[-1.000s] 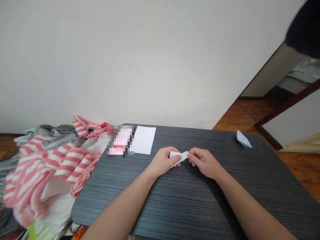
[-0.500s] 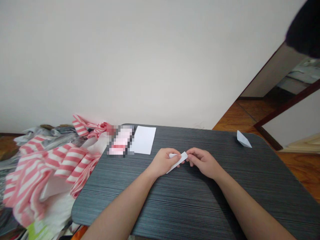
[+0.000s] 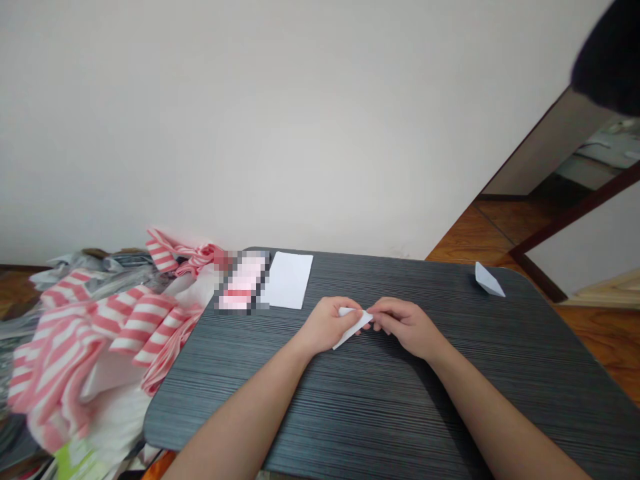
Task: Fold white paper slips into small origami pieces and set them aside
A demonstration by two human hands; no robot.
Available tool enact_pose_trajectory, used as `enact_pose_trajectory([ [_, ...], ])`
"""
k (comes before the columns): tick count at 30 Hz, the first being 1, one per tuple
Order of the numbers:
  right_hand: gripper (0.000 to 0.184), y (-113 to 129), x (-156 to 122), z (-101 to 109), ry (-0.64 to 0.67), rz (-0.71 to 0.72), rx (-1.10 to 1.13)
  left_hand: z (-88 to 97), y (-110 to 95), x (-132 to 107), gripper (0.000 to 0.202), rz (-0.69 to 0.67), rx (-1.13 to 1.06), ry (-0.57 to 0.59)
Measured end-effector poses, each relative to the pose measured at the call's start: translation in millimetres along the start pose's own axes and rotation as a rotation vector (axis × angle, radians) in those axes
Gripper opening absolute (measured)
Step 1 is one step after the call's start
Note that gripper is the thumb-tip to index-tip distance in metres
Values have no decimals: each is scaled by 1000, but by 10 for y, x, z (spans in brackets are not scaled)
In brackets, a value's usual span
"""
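We see the left hand (image 3: 327,325) and right hand (image 3: 406,327) curled closed, pinching a folded paper (image 3: 354,325) over the middle of the desk (image 3: 350,413). Uneven pressure could misplace a crease; a loosened pinch could let the paper spring open.

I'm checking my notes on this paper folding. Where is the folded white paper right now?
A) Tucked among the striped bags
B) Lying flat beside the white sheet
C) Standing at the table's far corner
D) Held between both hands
D: the folded white paper is gripped by the left hand, with its tip at the right hand.
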State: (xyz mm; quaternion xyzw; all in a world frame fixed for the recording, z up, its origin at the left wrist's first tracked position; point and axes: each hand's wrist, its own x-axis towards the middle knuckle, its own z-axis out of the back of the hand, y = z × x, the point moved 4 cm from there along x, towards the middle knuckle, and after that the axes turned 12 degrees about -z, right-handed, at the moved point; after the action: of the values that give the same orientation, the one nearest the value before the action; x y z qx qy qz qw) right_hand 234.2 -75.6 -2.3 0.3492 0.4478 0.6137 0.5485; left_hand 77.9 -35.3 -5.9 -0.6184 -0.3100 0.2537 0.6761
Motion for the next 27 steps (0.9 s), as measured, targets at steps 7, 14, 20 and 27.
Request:
enact_pose_trajectory([
  [7, 17, -23, -6, 7, -20, 13, -9, 3, 12, -7, 30, 6, -40, -7],
  [14, 17, 6, -5, 27, -38, 60, -84, 9, 45, -3, 30, 23, -45, -19],
  [20, 19, 15, 2, 42, -49, 95, -147, 4, 41, 0, 28, 40, -113, -44],
  [27, 21, 71, -19, 35, -51, 127, -184, 13, 14, -4, 32, 68, -52, -37],
])
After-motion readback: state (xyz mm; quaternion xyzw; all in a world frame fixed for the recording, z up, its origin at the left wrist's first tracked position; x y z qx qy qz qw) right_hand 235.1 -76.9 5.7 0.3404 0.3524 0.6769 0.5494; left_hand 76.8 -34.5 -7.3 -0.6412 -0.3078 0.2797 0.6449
